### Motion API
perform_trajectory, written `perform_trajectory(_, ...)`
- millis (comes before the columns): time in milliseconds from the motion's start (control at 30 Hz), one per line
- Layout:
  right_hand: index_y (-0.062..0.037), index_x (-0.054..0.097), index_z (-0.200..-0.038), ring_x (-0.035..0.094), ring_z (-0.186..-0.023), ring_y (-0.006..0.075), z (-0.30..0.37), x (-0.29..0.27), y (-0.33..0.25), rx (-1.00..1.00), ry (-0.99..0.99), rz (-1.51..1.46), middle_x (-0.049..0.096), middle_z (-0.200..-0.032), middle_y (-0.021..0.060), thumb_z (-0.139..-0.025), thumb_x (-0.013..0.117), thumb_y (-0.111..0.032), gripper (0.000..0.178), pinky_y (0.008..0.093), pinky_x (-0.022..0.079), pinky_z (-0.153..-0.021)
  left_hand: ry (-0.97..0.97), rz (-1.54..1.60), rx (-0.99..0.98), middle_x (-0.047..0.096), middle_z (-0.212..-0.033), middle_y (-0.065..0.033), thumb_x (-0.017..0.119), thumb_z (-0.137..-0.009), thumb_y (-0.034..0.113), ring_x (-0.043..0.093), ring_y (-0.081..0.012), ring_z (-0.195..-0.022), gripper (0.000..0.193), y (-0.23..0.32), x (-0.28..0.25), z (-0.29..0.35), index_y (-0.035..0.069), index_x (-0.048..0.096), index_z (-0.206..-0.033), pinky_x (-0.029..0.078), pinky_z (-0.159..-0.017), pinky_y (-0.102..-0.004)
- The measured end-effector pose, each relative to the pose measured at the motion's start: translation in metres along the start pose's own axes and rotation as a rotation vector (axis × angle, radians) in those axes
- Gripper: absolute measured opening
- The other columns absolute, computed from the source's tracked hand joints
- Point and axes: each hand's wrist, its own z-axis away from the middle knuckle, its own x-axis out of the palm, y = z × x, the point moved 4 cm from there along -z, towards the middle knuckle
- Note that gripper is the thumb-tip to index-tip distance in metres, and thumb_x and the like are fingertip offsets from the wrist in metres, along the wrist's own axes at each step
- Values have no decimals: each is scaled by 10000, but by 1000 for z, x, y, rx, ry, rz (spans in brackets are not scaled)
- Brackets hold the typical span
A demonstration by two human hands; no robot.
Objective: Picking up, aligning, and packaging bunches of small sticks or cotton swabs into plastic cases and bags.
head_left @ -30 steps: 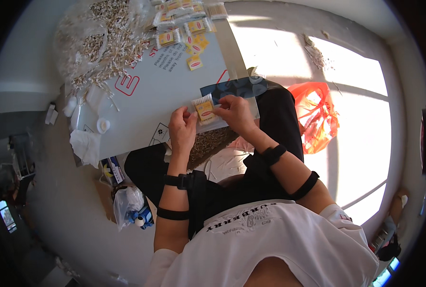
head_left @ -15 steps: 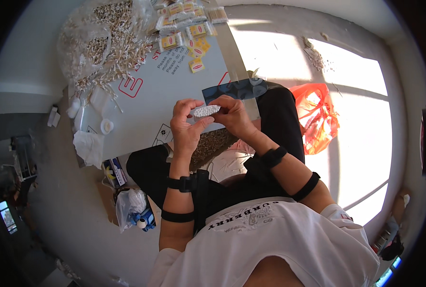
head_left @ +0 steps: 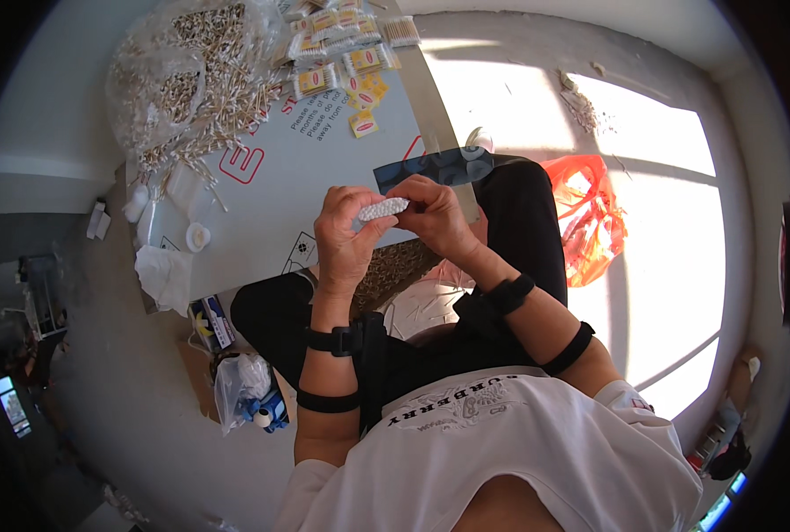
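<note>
A tight bundle of cotton swabs, its white tips facing up, is held between both hands above the near edge of the table. My left hand pinches its left end between thumb and fingers. At the other end, my right hand grips it, fingers bent. The lower part of the bundle is hidden by the hands. Far left on the table lies a big clear plastic bag spilling loose swabs. Small clear packs of swabs with yellow cards are piled at the back, beside loose yellow cards.
A dark translucent sheet lies at the table's right edge. A white tissue and a small round tub sit at the left. On the floor are an orange-red plastic bag and a cardboard box.
My left fingers have come in from a spread position and closed on the left end of the swab bundle. The bundle tilts slightly; my right hand has barely moved.
</note>
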Motion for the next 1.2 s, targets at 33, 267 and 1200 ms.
perform_trajectory(33,-27,702,-935,457,-691,53,0,1,-1,-6,-1,-5,501,-824,-20,-709,772,28,243,225,376,-602,9,10,9,624,-916,-76,805,-670,31,598,-228,-870,280,-1,0,0,14,658,-908,494,-790,-320)
perform_trajectory(267,-15,697,-949,470,-700,60,-1,3,1,8,-28,-35,517,-829,-12,-713,771,32,252,231,387,-608,49,115,-10,625,-870,-76,802,-671,13,595,-228,-816,264,-7,0,-1,20,658,-893,498,-728,-318)
perform_trajectory(1200,-14,675,-983,593,-992,104,-2,-2,-20,-52,12,-305,601,-1121,47,-770,691,115,250,251,506,-859,191,117,9,640,-996,-23,763,-626,-94,572,-223,-1061,333,-5,-1,3,78,667,-895,473,-903,-338)
